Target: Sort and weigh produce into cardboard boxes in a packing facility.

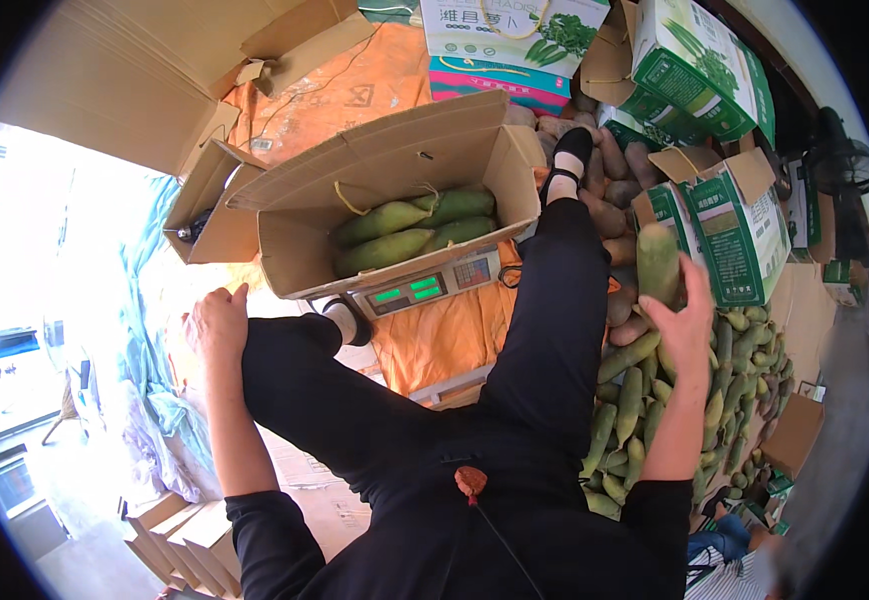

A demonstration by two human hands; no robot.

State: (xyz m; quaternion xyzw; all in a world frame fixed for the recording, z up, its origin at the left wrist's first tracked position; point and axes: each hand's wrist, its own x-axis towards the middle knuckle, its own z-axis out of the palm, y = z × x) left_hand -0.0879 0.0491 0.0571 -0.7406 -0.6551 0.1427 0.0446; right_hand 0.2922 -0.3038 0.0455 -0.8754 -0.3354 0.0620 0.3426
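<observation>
A thick green radish (658,258) is gripped upright in my right hand (683,315), above the radish pile at the right. My left hand (219,322) rests by my left knee with loosely bent fingers and holds nothing. Between my feet, an open cardboard box (385,160) sits tilted on a digital scale (425,290) with lit green displays. Several green radishes (383,252) lie inside the box, beside a yellow cord handle (352,198). A large heap of green radishes (630,410) spreads beside my right leg.
Reddish-brown roots (610,155) lie beyond my right foot. Green-and-white cartons (740,240) stand at the right, and more boxes (505,35) at the top. An orange sheet (415,345) covers the floor around the scale. Another person (730,550) is partly visible at the lower right.
</observation>
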